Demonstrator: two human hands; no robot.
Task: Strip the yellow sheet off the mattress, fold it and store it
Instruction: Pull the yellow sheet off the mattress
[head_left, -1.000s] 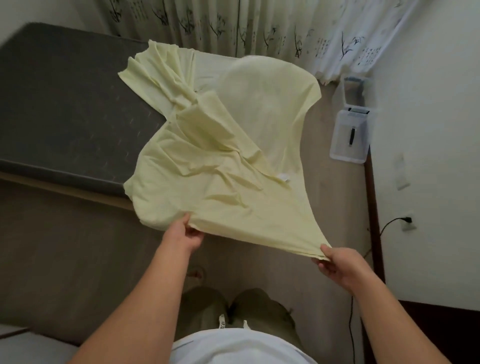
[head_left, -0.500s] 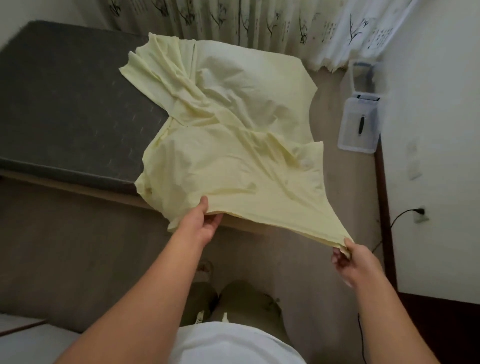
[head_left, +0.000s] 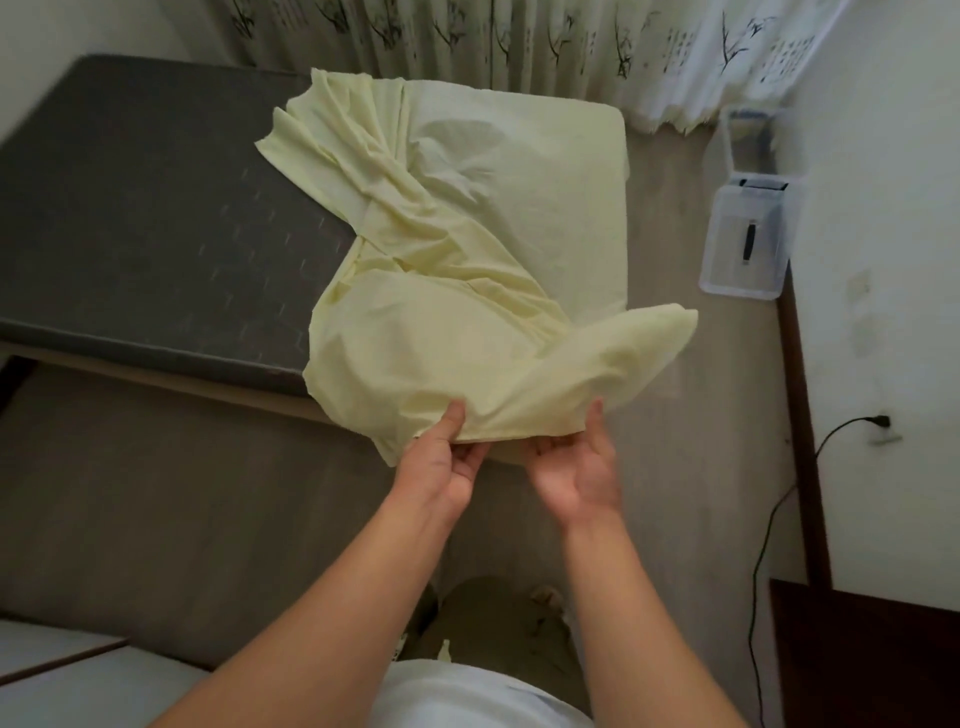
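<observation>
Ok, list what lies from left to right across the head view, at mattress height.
Grey mattress → yellow sheet → bare floor → clear plastic bin → white wall.

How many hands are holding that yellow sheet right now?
2. The left hand grips the near edge of the yellow sheet; the right hand holds the same edge just beside it. No other hands show.

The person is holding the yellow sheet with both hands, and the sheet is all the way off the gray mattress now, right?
Not quite. Both the left hand and the right hand do hold the yellow sheet, but it is not all the way off: the head view shows its far part still covering the right end of the gray mattress.
</observation>
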